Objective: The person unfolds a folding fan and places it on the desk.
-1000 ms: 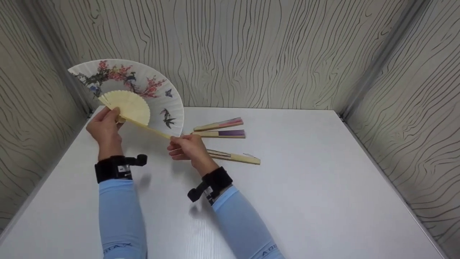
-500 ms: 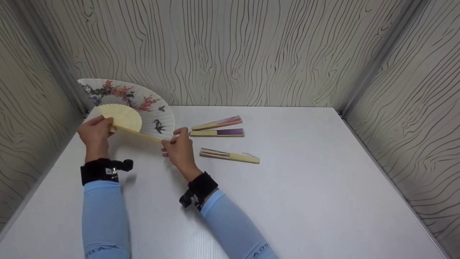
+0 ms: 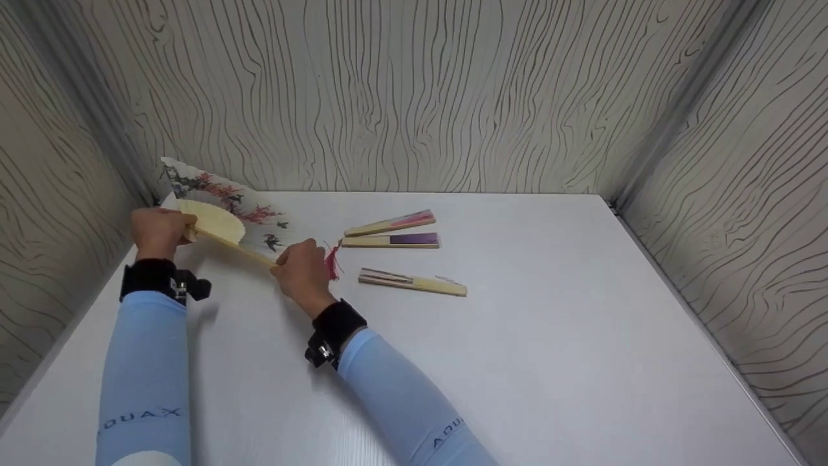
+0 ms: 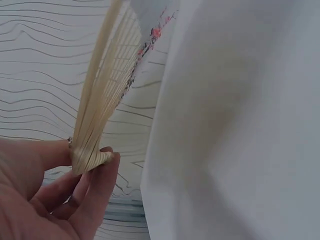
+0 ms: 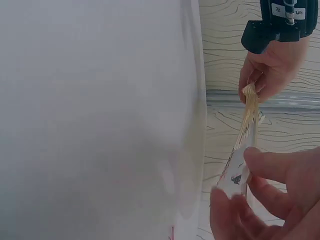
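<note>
In the head view, the left hand (image 3: 160, 232) pinches the narrow end of a spread fan (image 3: 213, 222), and the right hand (image 3: 304, 270) grips the far end of its near outer stick. The fan is held over the far left part of the white table (image 3: 550, 336), its pale leaf printed with red blossom and dark birds. Just right of the right hand lies a pink tassel (image 3: 332, 262), near the left end of a purple fan (image 3: 414, 239), which is folded. Behind that lies a folded pink fan (image 3: 391, 222); nearer the person lies a folded tan fan (image 3: 414, 282). In the left wrist view, the fan shows almost edge-on, its sticks gathered between thumb and fingers, the wood-patterned wall (image 4: 40, 75) behind. In the right wrist view, the right thumb lies on the fan's edge with a forefinger opposite, the other fingers bent alongside, while the left hand holds the narrow end further off.
</note>
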A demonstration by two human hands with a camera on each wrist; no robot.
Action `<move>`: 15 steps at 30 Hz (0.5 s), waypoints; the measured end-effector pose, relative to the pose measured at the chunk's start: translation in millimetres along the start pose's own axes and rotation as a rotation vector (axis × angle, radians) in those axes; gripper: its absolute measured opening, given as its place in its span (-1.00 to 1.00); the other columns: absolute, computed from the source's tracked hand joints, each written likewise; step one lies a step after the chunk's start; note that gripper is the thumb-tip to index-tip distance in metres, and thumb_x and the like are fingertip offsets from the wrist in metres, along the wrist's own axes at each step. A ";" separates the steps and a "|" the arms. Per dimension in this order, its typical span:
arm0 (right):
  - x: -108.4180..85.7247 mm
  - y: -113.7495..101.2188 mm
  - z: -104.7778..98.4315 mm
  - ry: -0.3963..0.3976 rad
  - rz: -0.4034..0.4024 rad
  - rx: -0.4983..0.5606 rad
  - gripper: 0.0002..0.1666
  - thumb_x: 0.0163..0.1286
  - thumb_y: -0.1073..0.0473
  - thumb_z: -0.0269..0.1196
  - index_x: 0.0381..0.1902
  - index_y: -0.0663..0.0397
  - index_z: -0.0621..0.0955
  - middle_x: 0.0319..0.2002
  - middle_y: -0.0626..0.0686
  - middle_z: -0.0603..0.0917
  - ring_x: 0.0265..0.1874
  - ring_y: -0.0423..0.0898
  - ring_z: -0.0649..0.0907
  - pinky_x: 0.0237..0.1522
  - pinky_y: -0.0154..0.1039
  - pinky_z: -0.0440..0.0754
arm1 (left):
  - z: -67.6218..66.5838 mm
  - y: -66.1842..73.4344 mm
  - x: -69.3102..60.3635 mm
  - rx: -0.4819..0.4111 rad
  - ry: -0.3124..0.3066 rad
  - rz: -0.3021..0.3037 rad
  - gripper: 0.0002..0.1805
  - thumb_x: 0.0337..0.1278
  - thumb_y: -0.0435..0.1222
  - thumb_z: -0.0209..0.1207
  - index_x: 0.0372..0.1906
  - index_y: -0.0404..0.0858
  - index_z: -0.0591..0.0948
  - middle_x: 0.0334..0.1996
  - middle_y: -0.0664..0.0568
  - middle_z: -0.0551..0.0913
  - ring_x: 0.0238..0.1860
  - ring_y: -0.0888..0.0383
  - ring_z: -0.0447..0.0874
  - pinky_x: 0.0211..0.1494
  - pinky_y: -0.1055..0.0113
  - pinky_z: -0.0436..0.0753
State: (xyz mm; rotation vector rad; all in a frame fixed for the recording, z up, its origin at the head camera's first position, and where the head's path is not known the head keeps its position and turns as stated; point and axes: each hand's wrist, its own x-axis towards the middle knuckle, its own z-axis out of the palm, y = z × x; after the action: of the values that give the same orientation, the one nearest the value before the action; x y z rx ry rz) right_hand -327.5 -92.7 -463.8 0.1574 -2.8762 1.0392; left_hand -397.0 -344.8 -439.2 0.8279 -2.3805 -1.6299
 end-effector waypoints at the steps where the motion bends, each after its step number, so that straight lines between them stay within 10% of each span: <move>1: -0.8 -0.6 3.5 0.009 -0.004 -0.043 -0.85 0.41 0.01 0.53 -0.24 -0.07 0.88 -0.03 -0.05 0.71 0.00 -0.12 0.58 -0.01 -0.29 0.58 | 1.3 -2.1 2.4 0.032 0.006 0.001 -0.42 0.43 -0.31 0.29 0.44 -0.48 0.53 -0.31 0.10 0.63 -0.63 0.43 0.63 -0.29 0.50 0.82; 8: -7.9 -7.5 17.9 0.019 -0.074 -0.316 -0.75 0.47 -0.08 0.47 -0.29 -0.07 0.81 0.10 -0.08 0.65 0.22 -0.10 0.51 0.21 -0.19 0.56 | 10.7 -14.7 9.1 0.201 0.034 -0.064 -0.34 0.42 -0.27 0.26 0.48 -0.53 0.48 0.14 -0.27 0.75 -0.33 0.20 0.73 -0.09 0.34 0.83; 12: -9.7 -6.9 24.0 -0.080 -0.166 -0.310 -0.76 0.44 0.03 0.48 -0.41 -0.02 0.74 -0.15 -0.08 0.73 -0.13 -0.15 0.67 -0.08 -0.22 0.65 | 14.8 -21.7 12.2 0.289 0.066 -0.061 -0.31 0.42 -0.28 0.18 0.50 -0.59 0.41 0.44 -0.43 0.59 0.16 -0.13 0.65 0.29 0.07 0.74; 15: -10.1 -4.7 26.8 -0.149 -0.210 -0.293 -0.76 0.45 0.14 0.44 -0.45 0.01 0.71 -0.29 -0.07 0.76 -0.34 -0.17 0.69 -0.25 -0.25 0.68 | 19.1 -28.7 15.8 0.345 0.081 -0.058 -0.36 0.42 -0.30 0.12 0.45 -0.63 0.45 0.40 -0.47 0.59 0.17 -0.19 0.62 0.24 0.03 0.72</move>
State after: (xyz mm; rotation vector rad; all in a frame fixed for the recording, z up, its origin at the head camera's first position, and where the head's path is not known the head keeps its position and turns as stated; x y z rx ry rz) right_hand -317.9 -112.8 -482.5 0.5218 -3.0167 0.5860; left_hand -407.8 -344.7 -475.6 1.0046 -2.6397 -1.1913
